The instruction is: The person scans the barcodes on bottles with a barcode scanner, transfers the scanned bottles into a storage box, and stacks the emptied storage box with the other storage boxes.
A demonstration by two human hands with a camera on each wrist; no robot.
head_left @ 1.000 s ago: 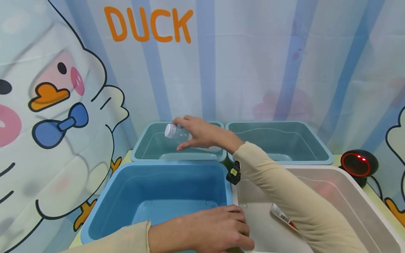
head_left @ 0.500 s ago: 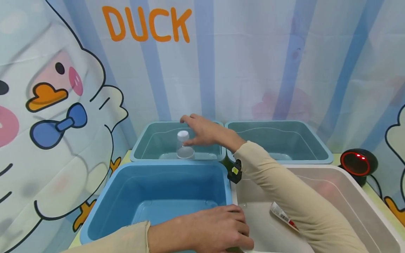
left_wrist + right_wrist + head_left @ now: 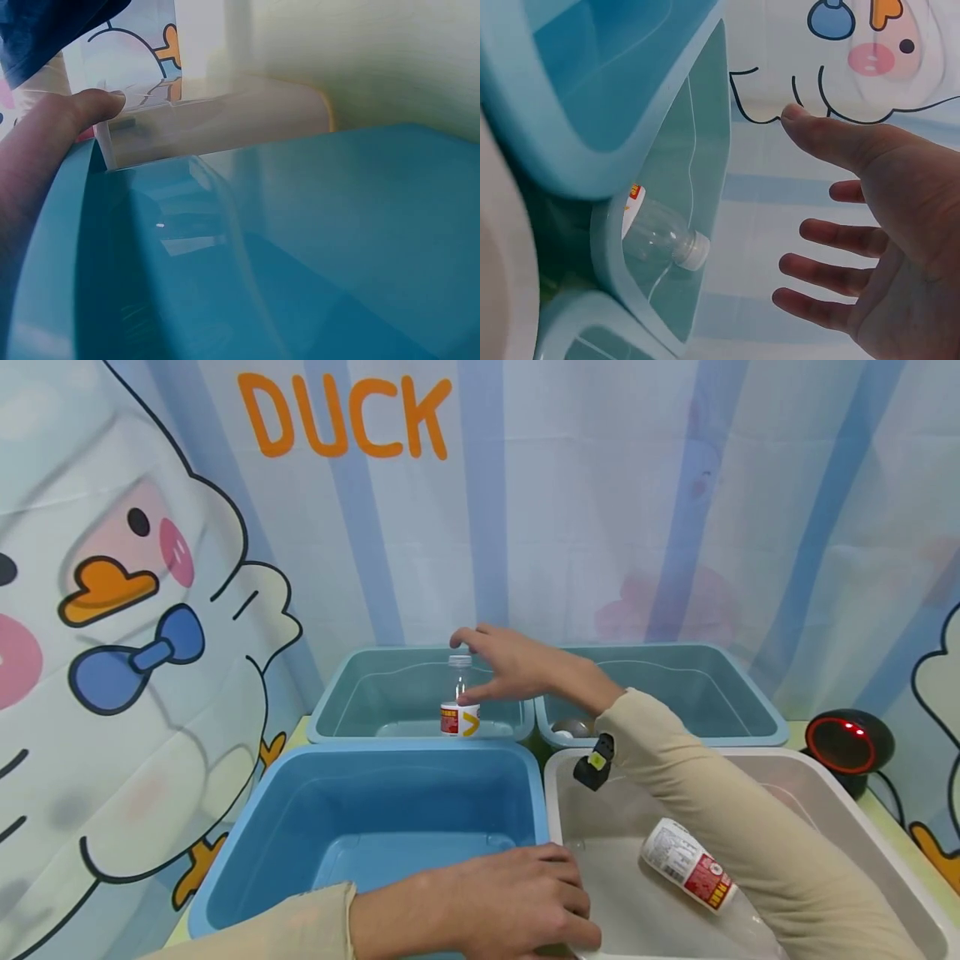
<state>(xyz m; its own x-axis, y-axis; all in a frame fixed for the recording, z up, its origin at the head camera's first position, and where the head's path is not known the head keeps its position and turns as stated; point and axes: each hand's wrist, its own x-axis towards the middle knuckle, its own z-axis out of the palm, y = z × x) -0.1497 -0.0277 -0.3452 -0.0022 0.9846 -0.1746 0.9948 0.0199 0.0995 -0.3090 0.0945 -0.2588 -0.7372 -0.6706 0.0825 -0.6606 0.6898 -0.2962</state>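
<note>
A clear plastic bottle with a white cap and a red, white and yellow label is inside the back left teal bin. In the head view my right hand hangs over that bin, fingers spread and holding nothing, partly in front of the bottle. The right wrist view shows the bottle below and apart from my right hand. My left hand rests loosely where the rims of the blue bin and the white bin meet; its thumb lies along the rim.
Another bottle with a red and white label lies in the white bin, partly behind my right sleeve. A shiny rounded metal thing sits in the back right teal bin. A black device with a red ring stands at the right.
My right hand has let go of the bottle, which has dropped into the back left bin. The hand and arm have shifted right, baring more of the second bottle. My left hand has stayed put.
</note>
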